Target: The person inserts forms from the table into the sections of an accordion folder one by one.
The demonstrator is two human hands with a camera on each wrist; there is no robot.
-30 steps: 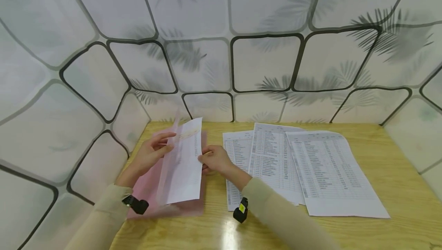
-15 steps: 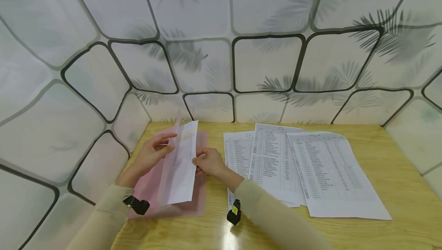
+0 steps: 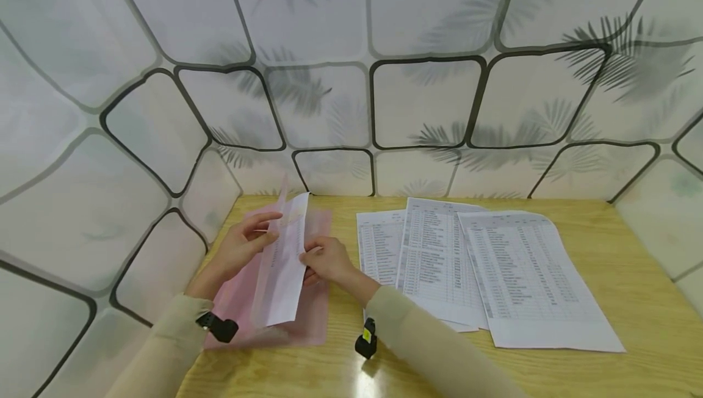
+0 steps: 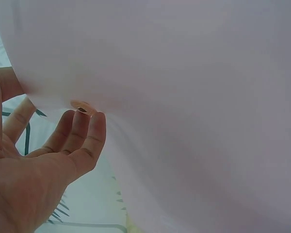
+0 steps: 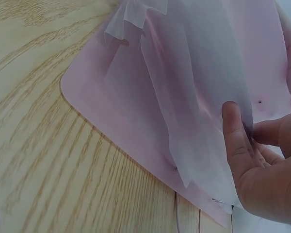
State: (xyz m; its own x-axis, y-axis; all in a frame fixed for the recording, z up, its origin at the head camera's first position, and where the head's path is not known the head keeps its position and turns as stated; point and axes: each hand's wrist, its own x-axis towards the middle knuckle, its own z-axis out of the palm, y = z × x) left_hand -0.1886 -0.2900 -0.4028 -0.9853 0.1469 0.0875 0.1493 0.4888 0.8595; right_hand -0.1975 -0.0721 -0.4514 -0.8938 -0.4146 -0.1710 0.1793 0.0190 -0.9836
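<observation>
A pink translucent folder (image 3: 236,309) lies at the left of the table, its cover (image 4: 184,87) raised. My left hand (image 3: 244,244) pinches that cover near its edge; in the left wrist view a small orange oval shows at the fingertips. A white printed paper (image 3: 284,288) stands tilted inside the folder, beside the cover. Its right edge is pinched by my right hand (image 3: 325,260), the thumb on the near face and other fingers behind. In the right wrist view, thin whitish sheets (image 5: 157,73) with creased corners hang over the pink base.
To the right, three overlapping printed papers lie on the wooden table (image 3: 648,312): a left one (image 3: 379,251), a middle one (image 3: 434,276) and a right one (image 3: 529,282) with a curled top corner. A patterned curtain (image 3: 423,105) stands along the back and sides.
My right hand has moved left, swinging the paper's right edge toward the raised cover, so less of its face shows. My left hand stays in place, holding the cover.
</observation>
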